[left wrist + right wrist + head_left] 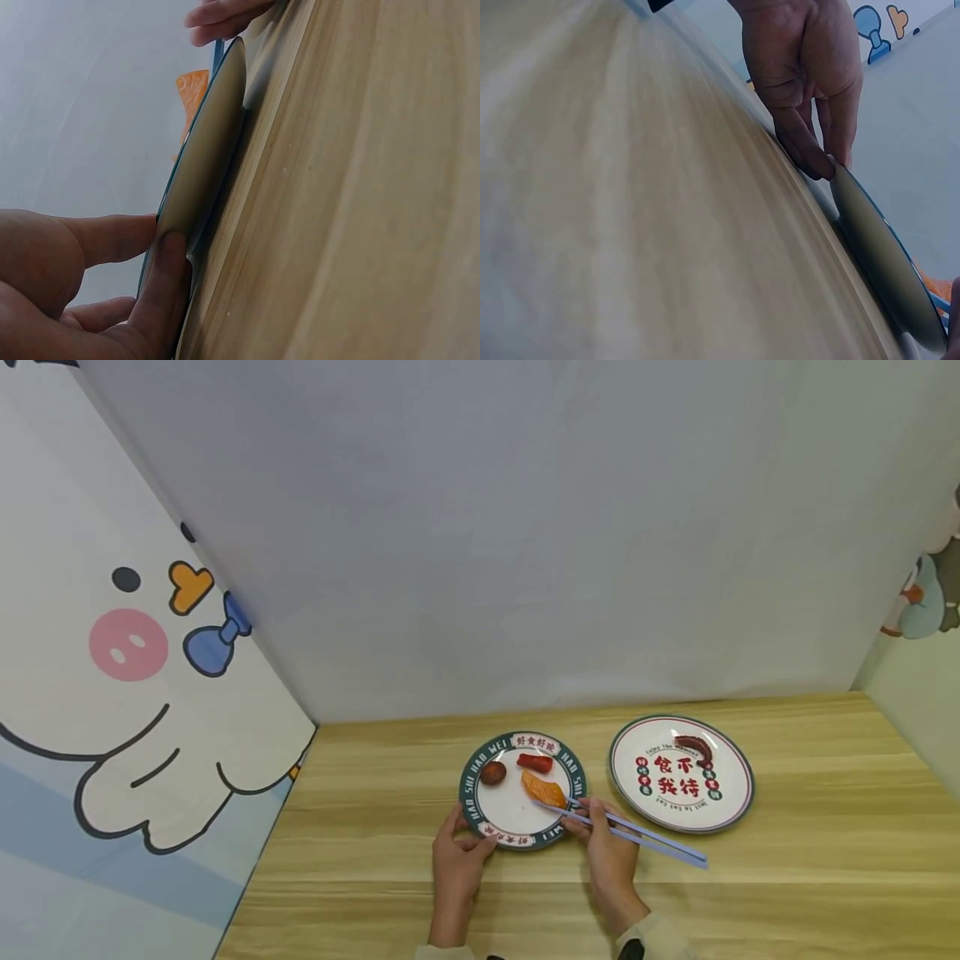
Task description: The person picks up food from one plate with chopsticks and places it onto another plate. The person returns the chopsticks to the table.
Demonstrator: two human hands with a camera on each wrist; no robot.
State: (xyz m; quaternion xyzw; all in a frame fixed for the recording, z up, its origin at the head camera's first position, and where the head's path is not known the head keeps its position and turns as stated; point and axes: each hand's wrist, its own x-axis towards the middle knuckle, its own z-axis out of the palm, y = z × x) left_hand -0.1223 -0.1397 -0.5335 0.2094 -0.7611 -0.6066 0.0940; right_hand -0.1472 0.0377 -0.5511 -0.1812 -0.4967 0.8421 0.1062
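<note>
My left hand (459,860) pinches the near left rim of a green-rimmed plate (513,814); in the left wrist view the thumb is at the rim and a finger lies against the underside. My right hand (611,856) holds a pair of lavender chopsticks (652,842), close to the plate's right edge. Their tips are at an orange, ridged piece like a salmon slice (544,790) lying on the plate. A brown round piece (492,773) and a red piece (535,762) lie farther back on the same plate.
To the right stands a second white plate (637,752) with red characters, bearing a dark red curled piece like a tentacle (697,747). Both plates are on a wood-grain table (360,827). A pale wall (525,568) rises behind, and a cartoon-printed panel (60,710) stands left.
</note>
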